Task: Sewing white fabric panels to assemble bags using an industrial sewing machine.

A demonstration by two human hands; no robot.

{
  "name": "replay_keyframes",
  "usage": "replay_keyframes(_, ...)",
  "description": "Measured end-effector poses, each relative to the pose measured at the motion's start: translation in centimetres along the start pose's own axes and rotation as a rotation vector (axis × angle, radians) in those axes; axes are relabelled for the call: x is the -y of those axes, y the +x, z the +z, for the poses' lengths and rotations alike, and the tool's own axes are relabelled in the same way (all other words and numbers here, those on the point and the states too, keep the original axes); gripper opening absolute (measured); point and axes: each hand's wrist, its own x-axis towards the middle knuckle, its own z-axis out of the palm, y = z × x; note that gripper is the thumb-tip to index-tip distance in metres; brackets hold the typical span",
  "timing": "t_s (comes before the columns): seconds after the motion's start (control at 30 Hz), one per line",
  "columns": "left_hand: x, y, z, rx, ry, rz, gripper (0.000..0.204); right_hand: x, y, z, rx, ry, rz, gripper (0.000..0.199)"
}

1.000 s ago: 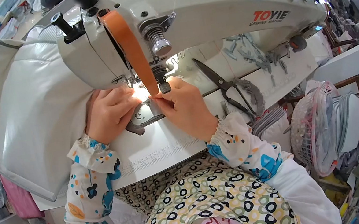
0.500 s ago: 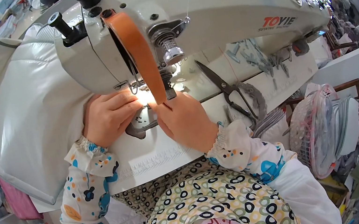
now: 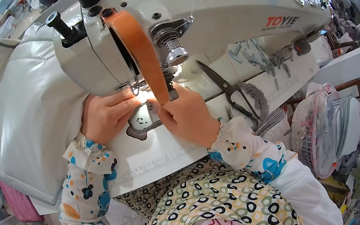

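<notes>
We keep the padded white fabric (image 3: 28,118) bunched left of the needle, its edge flat on the table (image 3: 149,158). Our left hand (image 3: 106,115) pinches the thread at the lit needle area; our right hand (image 3: 187,116) presses, fingers curled, beside the presser foot. Scissors (image 3: 233,91) lie right. Best keep fingertips clear of the needle.

Machine head (image 3: 202,18): rose behind your hands.
Your left hand (image 3: 104,118): lay left of the needle plate (image 3: 145,120).
Your right hand (image 3: 188,118): lay right of it.
Scissors (image 3: 228,87): lay right of that hand.
Padded fabric (image 3: 28,118): spread left.
</notes>
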Motion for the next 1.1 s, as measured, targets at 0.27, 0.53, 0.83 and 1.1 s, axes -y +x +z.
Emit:
replay_keyframes(0.27, -0.6, 0.6, 0.1, 0.013, 0.025, 0.032, 0.016, -0.4, -0.4, -0.7, 0.033, 0.252, 0.208, 0.021)
replay_keyframes(0.53, -1.4, 0.6, -0.1, 0.073, 0.112, -0.025, 0.021, -0.5, -0.2, -0.9, 0.043, 0.171, 0.133, 0.016)
replay_keyframes(0.83, 0.0, -0.1, 0.0, 0.067, -0.030, -0.058, 0.036, -0.1, -0.3, -0.4, 0.072, 0.007, -0.008, 0.027)
replay_keyframes(1.1, -0.9, 0.6, 0.2, -0.002, 0.003, -0.071, 0.015, 0.4, -0.8, -0.5, 0.147, -0.103, 0.008, 0.032)
